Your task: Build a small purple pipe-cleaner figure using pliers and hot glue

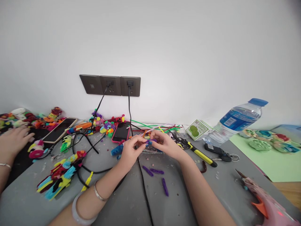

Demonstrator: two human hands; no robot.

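Note:
My left hand [130, 152] and my right hand [168, 146] meet above the middle of the grey table. Both pinch a short purple pipe cleaner [151, 141] between thumb and fingertips; the fingers partly cover it. Nearer to me on the table lie three folded purple pipe cleaner pieces, one at the left [147, 171], one beside it [157, 171] and one lower right [165, 187]. A blue fuzzy roll [117, 149] is just left of my left hand. Beyond my hands, long coloured pipe cleaners [174, 128] lie against the wall.
Yellow-black pliers [202, 156], car keys [217, 152], a green-white box [197, 129] and a tilted water bottle [235, 121] are at the right, with a pink glue gun [265, 201] nearer. Left are phones [60, 130], pipe cleaner figures [62, 175], black cables [142, 175] and another person's hand [14, 142].

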